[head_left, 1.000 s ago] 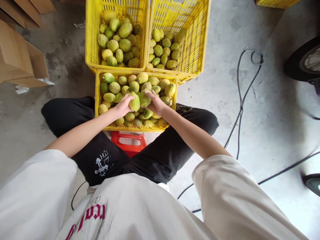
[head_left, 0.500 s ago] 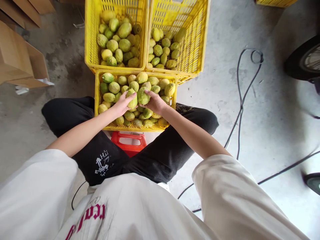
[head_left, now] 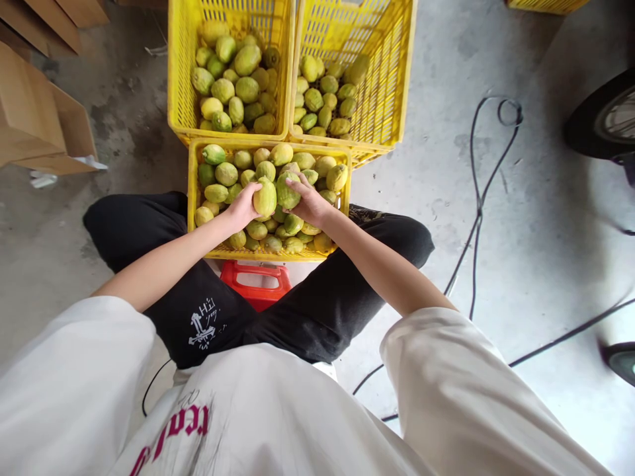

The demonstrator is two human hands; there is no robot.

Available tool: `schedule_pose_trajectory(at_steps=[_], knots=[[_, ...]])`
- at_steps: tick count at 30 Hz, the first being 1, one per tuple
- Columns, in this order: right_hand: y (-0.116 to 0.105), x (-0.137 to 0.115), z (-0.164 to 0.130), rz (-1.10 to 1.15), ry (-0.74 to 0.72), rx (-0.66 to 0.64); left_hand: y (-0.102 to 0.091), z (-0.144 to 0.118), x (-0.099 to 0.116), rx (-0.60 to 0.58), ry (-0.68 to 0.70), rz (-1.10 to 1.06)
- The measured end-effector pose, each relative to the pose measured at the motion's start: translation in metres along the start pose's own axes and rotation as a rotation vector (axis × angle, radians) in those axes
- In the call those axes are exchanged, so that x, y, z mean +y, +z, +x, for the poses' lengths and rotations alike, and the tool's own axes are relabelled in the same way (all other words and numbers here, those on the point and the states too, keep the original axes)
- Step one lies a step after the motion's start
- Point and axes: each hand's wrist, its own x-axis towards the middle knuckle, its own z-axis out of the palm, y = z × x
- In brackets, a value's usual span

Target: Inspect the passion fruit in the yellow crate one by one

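1. The left hand (head_left: 241, 208) is wrapped around 1 yellow-green fruit (head_left: 264, 198), fingers closed on its left side, just above the centre of the frame.
2. The right hand (head_left: 310, 201) is closed on a greener fruit (head_left: 287, 190), touching the first one.
3. Both fruits sit over the near crate (head_left: 194, 198), a yellow basket heaped with the same fruit, between the person's black-clad knees.
4. Behind it, at the top of the frame, stand 2 more yellow crates: the left crate (head_left: 174, 73) fairly full, the right crate (head_left: 403, 79) less so.
5. A red stool (head_left: 255, 281) shows below the near crate.
6. Black cables (head_left: 476, 198) trail over the concrete floor (head_left: 520, 264) at the right; cardboard boxes (head_left: 34, 119) lie upper left.
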Motion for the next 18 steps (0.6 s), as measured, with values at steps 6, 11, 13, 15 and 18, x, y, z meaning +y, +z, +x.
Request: schedule_pose_trajectory(at_steps=[6,11,13,15,18], knots=[[-0.0008,-0.0026,0.004,0.017,-0.016,0.009,0.0009,-0.0041,-0.0012,0.023,0.067,0.027],[-0.0018,0.0012,0.0043,0.003,-0.037,-0.009,-0.0029,-0.0022,-0.0013,-0.041,0.077,0.029],[-0.0011,0.0016,0.0018,-0.018,-0.049,-0.013,-0.0051,-0.0017,-0.0005,-0.061,0.069,0.035],[0.0002,0.0018,-0.001,-0.035,-0.059,-0.02,-0.007,-0.0008,0.0,-0.051,0.061,0.036],[0.0026,0.0025,-0.0043,-0.062,-0.085,-0.021,-0.0084,0.0015,-0.0006,-0.035,0.02,0.011]])
